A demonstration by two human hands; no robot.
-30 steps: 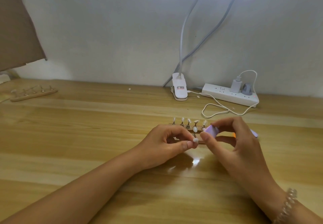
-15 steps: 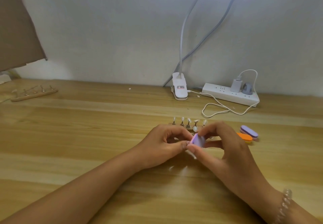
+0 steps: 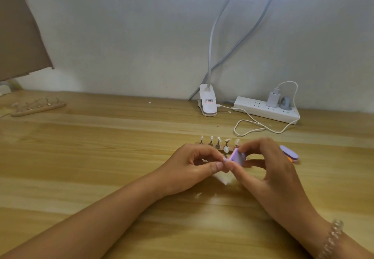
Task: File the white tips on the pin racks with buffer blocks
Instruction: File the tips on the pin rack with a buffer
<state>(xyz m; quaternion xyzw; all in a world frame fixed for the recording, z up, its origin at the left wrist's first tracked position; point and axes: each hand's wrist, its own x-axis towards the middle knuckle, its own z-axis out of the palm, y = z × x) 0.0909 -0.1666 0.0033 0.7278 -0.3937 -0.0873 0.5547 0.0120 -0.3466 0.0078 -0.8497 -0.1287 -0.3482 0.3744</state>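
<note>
1. The purple buffer block [image 3: 238,156] is up off the table [image 3: 101,157], gripped between the right hand [image 3: 269,169] thumb and fingers.
2. Its edge meets a white tip [image 3: 224,159] pinched by the left hand [image 3: 192,167], thumb against forefinger.
3. The pin rack [image 3: 218,145] sits just behind both hands.
4. 2 spare blocks [image 3: 289,153], purple on orange, lie just right of the right hand.
5. A 2nd rack [image 3: 38,108] is way off at far left, and a power strip [image 3: 265,110] and lamp clip [image 3: 208,105] sit by the wall.

2 bare forearms in frame, L hand [image 3: 194,167] + R hand [image 3: 269,169] bare too. R wrist: single-strand bracelet of clear round beads [image 3: 334,236], blurred nr frame edge. Thumbnails short, plain.
</note>
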